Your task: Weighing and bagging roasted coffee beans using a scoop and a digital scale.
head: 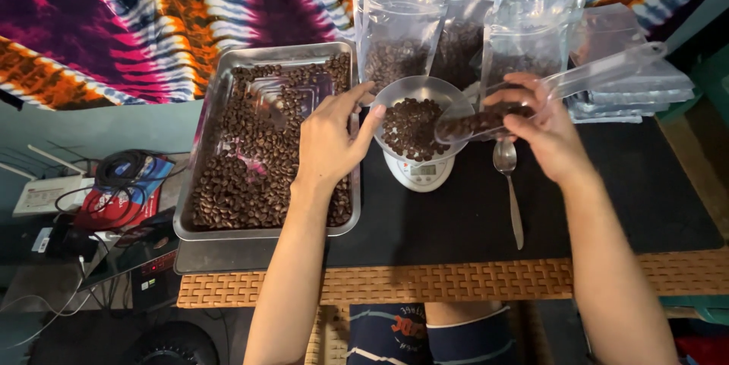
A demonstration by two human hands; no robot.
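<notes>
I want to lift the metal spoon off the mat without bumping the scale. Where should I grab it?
Probably grip the metal spoon by its thin handle end, coming from the near table edge. The handle points towards the person, and the bowl lies close beside the white scale, under the right hand.
</notes>
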